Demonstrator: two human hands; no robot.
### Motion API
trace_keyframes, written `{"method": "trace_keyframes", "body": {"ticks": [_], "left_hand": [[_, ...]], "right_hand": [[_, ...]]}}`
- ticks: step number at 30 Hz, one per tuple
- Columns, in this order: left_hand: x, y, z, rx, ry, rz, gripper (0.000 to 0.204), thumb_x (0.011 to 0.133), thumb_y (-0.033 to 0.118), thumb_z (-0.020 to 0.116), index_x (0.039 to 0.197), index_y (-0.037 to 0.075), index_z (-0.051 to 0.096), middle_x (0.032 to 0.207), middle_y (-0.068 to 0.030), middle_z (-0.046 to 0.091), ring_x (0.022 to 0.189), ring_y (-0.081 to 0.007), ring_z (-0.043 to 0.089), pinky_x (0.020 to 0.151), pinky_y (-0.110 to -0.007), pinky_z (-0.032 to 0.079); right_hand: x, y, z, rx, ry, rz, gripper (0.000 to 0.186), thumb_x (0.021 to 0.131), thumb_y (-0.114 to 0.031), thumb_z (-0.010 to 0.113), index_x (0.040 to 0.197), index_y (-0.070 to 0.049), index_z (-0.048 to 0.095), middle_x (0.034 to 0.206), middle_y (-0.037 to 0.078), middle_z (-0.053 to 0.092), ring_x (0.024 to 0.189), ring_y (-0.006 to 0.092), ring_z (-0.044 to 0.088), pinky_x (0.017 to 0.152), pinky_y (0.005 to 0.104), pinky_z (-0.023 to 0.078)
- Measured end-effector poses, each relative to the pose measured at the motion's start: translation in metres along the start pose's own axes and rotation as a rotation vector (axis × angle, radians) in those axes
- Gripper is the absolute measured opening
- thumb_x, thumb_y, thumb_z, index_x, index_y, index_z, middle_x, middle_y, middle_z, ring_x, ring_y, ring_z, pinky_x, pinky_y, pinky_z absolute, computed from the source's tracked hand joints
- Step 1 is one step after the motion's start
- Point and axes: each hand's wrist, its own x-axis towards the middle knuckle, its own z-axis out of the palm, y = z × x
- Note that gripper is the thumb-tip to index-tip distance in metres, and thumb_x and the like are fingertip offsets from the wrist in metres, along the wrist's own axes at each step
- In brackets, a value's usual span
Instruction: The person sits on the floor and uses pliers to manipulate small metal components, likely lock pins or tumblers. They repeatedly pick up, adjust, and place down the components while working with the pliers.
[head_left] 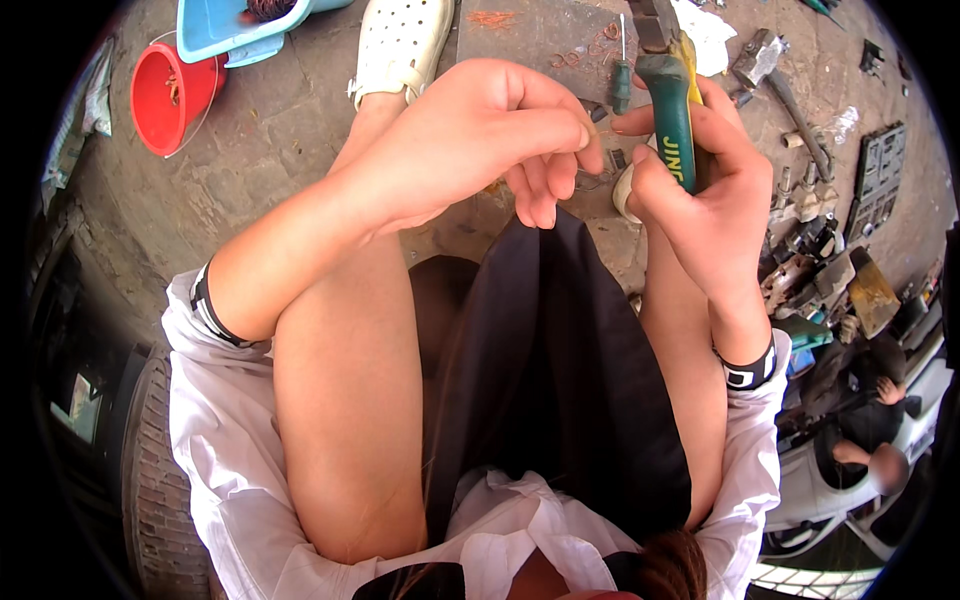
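My right hand (715, 190) is wrapped round a pair of pliers (673, 115) with green and yellow handles, their dark metal jaws pointing away from me. To its left, my left hand (490, 135) hovers over my lap with thumb and forefinger brought together and the other fingers curled. Whatever lies in that pinch, if anything, is too small to make out. Beyond both hands is a flat board (520, 45) on the ground, bearing orange-brown wire bits (495, 19) and small rings (566, 60). A screwdriver (621, 88) with a green handle lies near the pliers.
A red bucket (150, 100) and a light-blue basin (225, 35) stand far left. Rightward lie a hammer (790, 95), a dark socket tray (876, 180) and scattered metal parts (800, 265). Another person (865, 405) is by a white car (815, 485) at the right.
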Motion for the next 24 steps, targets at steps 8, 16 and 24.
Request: {"method": "trace_keyframes", "body": {"ticks": [8,16,24], "left_hand": [[0.0015,0.0019,0.0021,-0.029,-0.036,-0.035,0.022,0.09,0.018,0.056,0.086,-0.001,0.066,0.061,-0.003,0.06,0.049,-0.0114,0.059,0.047,-0.023,0.049],[0.0017,0.0034,0.0002,-0.15,-0.088,-0.122,0.023,0.09,0.017,0.056,0.087,-0.004,0.065,0.06,-0.0042,0.059,0.047,-0.0116,0.058,0.045,-0.023,0.048],[0.0035,0.0013,0.0,-0.137,-0.065,-0.101,0.022,0.091,0.017,0.056,0.088,-0.003,0.066,0.06,-0.0036,0.059,0.047,-0.0104,0.057,0.046,-0.023,0.048]], "right_hand": [[0.0014,0.0,0.0022,0.033,-0.011,-0.009,0.015,0.071,-0.004,0.074,0.085,0.0,0.07,0.099,0.007,0.061,0.078,0.0126,0.061,0.066,0.023,0.047],[-0.0011,0.0007,0.0031,0.016,-0.028,0.051,0.015,0.072,-0.002,0.072,0.086,0.001,0.069,0.095,0.005,0.057,0.079,0.0115,0.061,0.068,0.0226,0.049],[-0.0005,-0.0022,0.0027,0.162,-0.026,0.097,0.013,0.073,-0.001,0.071,0.085,0.001,0.069,0.094,0.003,0.057,0.079,0.0098,0.059,0.069,0.0221,0.046]]}}
